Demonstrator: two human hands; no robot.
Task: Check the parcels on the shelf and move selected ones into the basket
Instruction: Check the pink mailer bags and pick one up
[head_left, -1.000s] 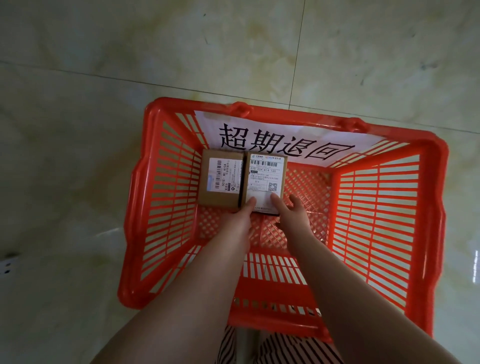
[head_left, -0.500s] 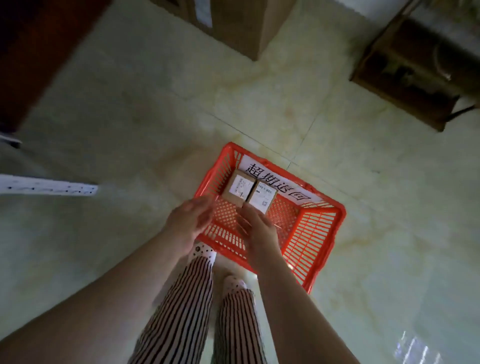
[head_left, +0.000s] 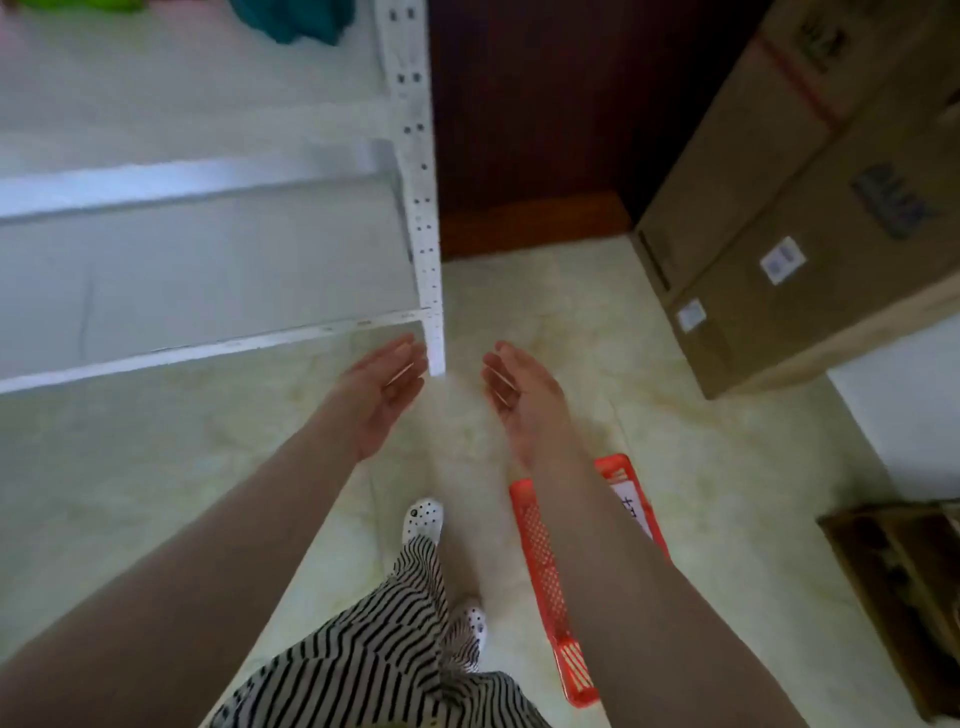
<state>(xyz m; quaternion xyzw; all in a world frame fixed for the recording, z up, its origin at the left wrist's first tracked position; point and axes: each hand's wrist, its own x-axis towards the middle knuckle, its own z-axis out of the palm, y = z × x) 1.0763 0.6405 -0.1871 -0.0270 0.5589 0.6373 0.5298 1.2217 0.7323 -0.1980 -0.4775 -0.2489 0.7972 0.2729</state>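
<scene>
My left hand (head_left: 385, 391) and my right hand (head_left: 519, 391) are both raised in front of me, palms facing each other, fingers apart, holding nothing. They hover over the floor just in front of the white metal shelf (head_left: 208, 343), near its right corner post (head_left: 423, 208). The red plastic basket (head_left: 545, 561) stands on the floor at lower right, mostly hidden behind my right forearm; its inside and the parcels in it are out of sight. The lower shelf boards in view carry no parcels.
Large stacked cardboard boxes (head_left: 779, 208) stand at the right. A dark wooden panel (head_left: 530, 130) is behind the shelf post. A brown wooden crate (head_left: 904, 582) sits at the lower right. Teal and green items (head_left: 291, 21) lie on an upper shelf. My feet (head_left: 423, 519) in white clogs are below.
Both hands let go of the parcel in the basket and rose away. My view swung from the basket up and left to the shelf; the basket now sits at lower right.
</scene>
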